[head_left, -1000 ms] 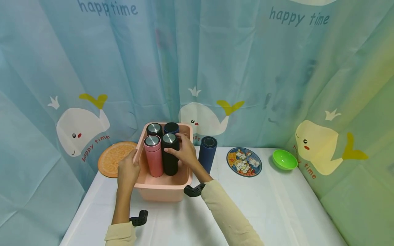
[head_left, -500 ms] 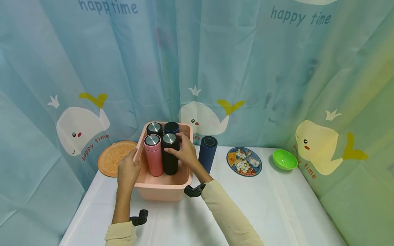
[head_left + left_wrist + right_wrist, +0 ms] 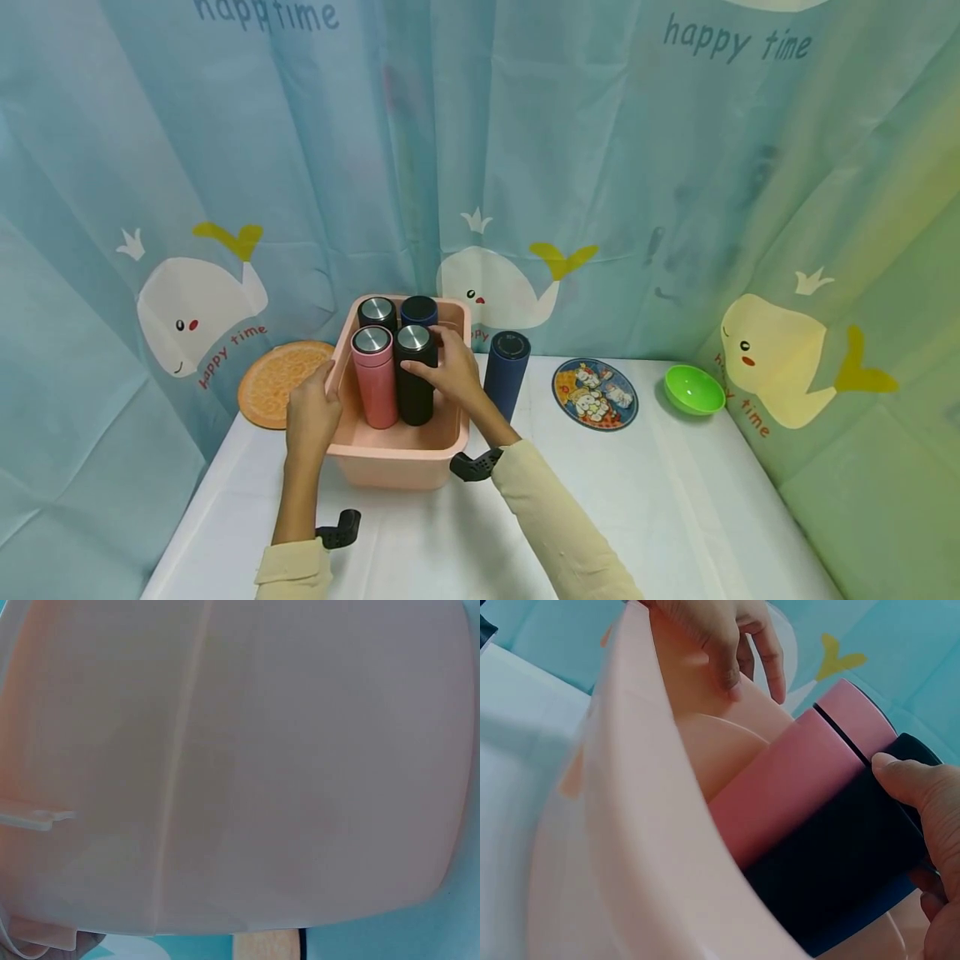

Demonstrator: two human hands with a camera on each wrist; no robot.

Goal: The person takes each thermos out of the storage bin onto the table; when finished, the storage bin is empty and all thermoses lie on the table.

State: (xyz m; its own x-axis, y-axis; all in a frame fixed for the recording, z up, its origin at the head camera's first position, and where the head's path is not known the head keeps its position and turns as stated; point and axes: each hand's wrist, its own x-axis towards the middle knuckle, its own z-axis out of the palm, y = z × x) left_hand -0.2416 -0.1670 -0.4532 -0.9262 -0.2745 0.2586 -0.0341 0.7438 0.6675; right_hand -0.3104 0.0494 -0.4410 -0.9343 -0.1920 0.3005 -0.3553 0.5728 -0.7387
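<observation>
A pink plastic bin [image 3: 393, 475] stands on the table with several thermos bottles upright inside. My left hand [image 3: 312, 417] grips its left rim; in the right wrist view the left hand's fingers [image 3: 769, 660] hang over the inner side. The left wrist view is filled by the bin's outer wall [image 3: 300, 765]. With thumb in front and fingers behind, my right hand [image 3: 453, 371] holds the front black thermos [image 3: 415, 396] near its silver lid. The pink thermos [image 3: 377, 392] stands beside it. Behind are another black thermos [image 3: 377, 312] and a dark blue one [image 3: 419, 311], both partly hidden.
Just right of the bin a navy thermos [image 3: 507, 375] stands on the white table [image 3: 637, 517]. Farther right are a round cartoon-printed mat [image 3: 596, 395] and a green bowl [image 3: 694, 390]. An orange round mat [image 3: 277, 387] lies left. A blue curtain [image 3: 480, 150] hangs behind.
</observation>
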